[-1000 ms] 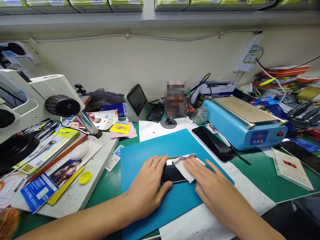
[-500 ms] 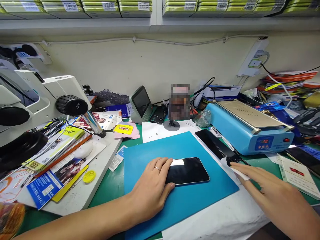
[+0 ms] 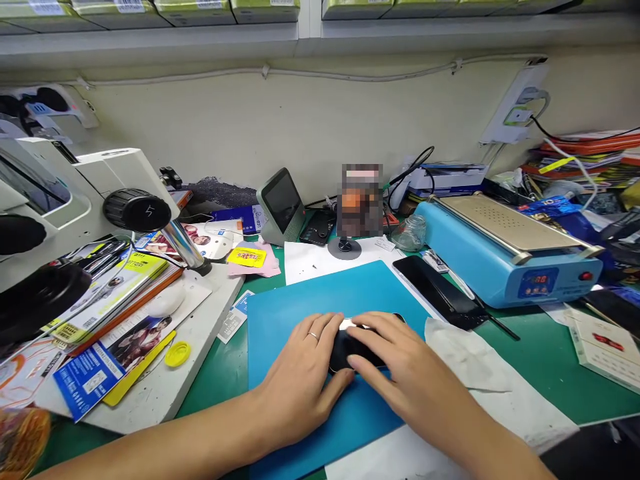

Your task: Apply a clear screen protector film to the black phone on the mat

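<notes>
The phone (image 3: 343,350) lies flat on the blue mat (image 3: 360,287), its long side running across the person's front, most likely so that both hands can get at it evenly. The left hand (image 3: 305,373) is clamped on its left end, fingertips at the far edge and thumb at the near one; that hold probably keeps the phone from sliding. The right hand (image 3: 407,367) arches over the rest, thumb and fingers apart above the glass; whether it grips the phone's edges or only rests on the face I cannot tell, as the hand itself covers much of that end.

The mat, presumably there to spare the glass from the hard desk (image 3: 530,347), overlaps white paper (image 3: 415,453) that shows past its near side. A crumpled wipe (image 3: 465,353) lies just beside the mat's right corner, seemingly put there to be within easy reach of the right hand. The second phone (image 3: 430,287) sits beyond it, between the mat and the blue machine (image 3: 475,260), perhaps set aside to leave the mat to one phone alone.

As for looks, the phone is black and glossy, with a thin pale rim at the corners that show. A white glare (a reflection, I judge) sits near its far edge. Fingers hide most of the face, so its finer condition is unclear.
</notes>
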`<state>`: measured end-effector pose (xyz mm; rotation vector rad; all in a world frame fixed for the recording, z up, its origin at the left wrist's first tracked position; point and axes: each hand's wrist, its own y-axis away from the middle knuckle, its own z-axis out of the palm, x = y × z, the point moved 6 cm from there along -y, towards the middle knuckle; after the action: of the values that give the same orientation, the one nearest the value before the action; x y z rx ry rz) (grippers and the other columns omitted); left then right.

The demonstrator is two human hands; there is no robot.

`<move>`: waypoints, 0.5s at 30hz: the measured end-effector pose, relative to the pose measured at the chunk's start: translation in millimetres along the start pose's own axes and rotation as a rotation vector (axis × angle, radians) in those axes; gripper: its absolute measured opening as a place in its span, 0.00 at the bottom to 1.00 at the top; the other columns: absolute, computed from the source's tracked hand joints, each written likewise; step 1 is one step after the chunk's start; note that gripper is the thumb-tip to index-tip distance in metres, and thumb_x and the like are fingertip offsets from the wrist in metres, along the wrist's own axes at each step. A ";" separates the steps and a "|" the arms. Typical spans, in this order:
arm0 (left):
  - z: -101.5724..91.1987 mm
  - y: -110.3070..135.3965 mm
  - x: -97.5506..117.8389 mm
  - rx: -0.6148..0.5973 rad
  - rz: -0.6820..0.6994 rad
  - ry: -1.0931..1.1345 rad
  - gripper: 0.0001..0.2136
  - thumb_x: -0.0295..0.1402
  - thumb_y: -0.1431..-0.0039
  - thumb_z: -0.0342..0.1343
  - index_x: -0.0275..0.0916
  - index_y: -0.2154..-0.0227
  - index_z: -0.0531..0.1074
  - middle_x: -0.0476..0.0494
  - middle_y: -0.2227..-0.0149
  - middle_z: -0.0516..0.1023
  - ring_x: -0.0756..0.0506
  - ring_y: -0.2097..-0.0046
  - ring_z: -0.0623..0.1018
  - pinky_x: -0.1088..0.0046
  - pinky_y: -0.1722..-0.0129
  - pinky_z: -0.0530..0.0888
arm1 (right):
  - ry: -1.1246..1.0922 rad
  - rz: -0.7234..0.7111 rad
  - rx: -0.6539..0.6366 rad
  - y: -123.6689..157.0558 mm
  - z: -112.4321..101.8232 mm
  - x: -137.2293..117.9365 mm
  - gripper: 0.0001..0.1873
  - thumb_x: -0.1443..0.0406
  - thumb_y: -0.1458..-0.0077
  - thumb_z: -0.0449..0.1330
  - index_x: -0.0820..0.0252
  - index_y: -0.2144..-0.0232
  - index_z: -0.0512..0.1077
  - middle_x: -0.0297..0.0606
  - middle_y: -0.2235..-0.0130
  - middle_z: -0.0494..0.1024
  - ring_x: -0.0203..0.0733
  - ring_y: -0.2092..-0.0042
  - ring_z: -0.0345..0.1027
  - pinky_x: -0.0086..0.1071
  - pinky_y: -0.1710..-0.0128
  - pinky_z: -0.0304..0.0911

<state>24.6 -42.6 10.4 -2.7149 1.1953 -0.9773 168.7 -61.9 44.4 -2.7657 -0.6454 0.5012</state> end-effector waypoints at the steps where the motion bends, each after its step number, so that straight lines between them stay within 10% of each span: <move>1: -0.5 -0.2 -0.1 0.010 0.001 0.003 0.30 0.33 0.32 0.55 0.42 0.32 0.49 0.36 0.36 0.64 0.35 0.37 0.64 0.49 0.37 0.66 | -0.040 -0.007 -0.023 -8.2 5.4 -3.5 0.12 0.62 0.33 0.54 0.52 0.52 0.75 0.40 0.49 0.78 0.45 0.47 0.71 0.40 0.50 0.70; 15: -1.5 0.1 -3.4 0.066 -0.066 -0.033 0.32 0.36 0.33 0.57 0.43 0.32 0.46 0.36 0.38 0.63 0.34 0.38 0.64 0.47 0.38 0.63 | -0.063 -0.085 -0.081 -33.1 29.1 -11.3 0.11 0.67 0.31 0.50 0.56 0.58 0.73 0.39 0.57 0.73 0.43 0.57 0.67 0.39 0.58 0.67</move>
<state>22.0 -40.1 9.8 -2.7236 1.0553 -0.9569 135.5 -33.5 31.7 -2.7927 -0.8108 0.5581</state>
